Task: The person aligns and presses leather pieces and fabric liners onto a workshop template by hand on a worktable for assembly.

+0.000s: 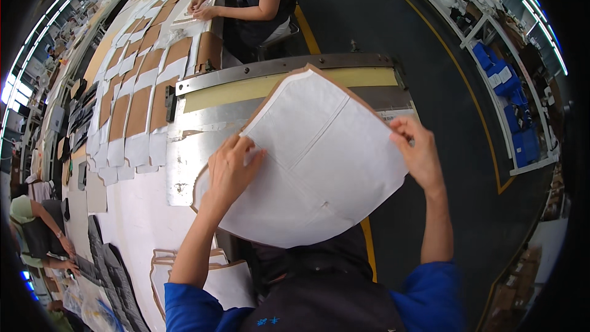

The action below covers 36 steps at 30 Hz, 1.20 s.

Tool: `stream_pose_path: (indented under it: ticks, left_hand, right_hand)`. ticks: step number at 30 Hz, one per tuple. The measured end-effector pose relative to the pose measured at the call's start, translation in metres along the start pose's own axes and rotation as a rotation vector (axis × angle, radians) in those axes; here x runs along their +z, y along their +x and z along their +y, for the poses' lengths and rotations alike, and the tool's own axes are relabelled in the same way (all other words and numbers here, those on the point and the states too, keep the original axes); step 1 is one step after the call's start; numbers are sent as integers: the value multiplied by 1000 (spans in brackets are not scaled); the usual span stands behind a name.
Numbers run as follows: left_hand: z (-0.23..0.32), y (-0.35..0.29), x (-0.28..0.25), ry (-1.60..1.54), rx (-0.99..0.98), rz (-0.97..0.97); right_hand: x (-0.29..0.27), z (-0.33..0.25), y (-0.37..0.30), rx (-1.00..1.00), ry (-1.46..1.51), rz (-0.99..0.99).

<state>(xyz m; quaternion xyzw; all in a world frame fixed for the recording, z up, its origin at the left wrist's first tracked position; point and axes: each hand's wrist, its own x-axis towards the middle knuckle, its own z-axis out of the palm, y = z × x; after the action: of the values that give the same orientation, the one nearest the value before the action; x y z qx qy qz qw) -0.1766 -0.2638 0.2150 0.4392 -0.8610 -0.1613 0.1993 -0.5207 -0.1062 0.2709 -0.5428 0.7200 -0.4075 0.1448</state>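
A white sheet (332, 129) with brown edges is over the near part of a metal plate (187, 175), its right edge pinched by the right hand (421, 154), while the left hand (227, 169) curls over its left side, whether pinching I cannot tell, and brown-and-white pieces (140, 101) lie left of the plate on the table (132, 206).

White panel (319, 141) hides part of the metal plate (182, 175)

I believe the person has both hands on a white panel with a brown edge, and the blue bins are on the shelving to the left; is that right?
Not quite: the head view shows the blue bins on the shelving to the right. The left hand and right hand are indeed on the brown-edged white panel.
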Motion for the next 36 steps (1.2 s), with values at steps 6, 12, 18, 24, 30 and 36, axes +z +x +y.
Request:
stream_pose_path:
  ticks: [6,12,18,24,30,36]
  left_hand:
    - [-12,124,47,-444,50,241]
    - [-11,160,57,-806,-86,-263]
    - [-12,147,56,-1062,-235,-201]
    - [-13,138,60,-1050,-128,-165]
    - [-4,128,54,-806,-72,-125]
    - [-2,117,53,-713,-95,-107]
  right_hand:
    - [2,24,122,-26,-205,-164]
    - [65,56,146,-325,-432,-108]
    - [163,10,137,-595,-94,29]
    - [177,13,144,-719,-69,40]
    - [181,11,143,-787,-8,52]
    - [176,5,150,-806,-39,-67]
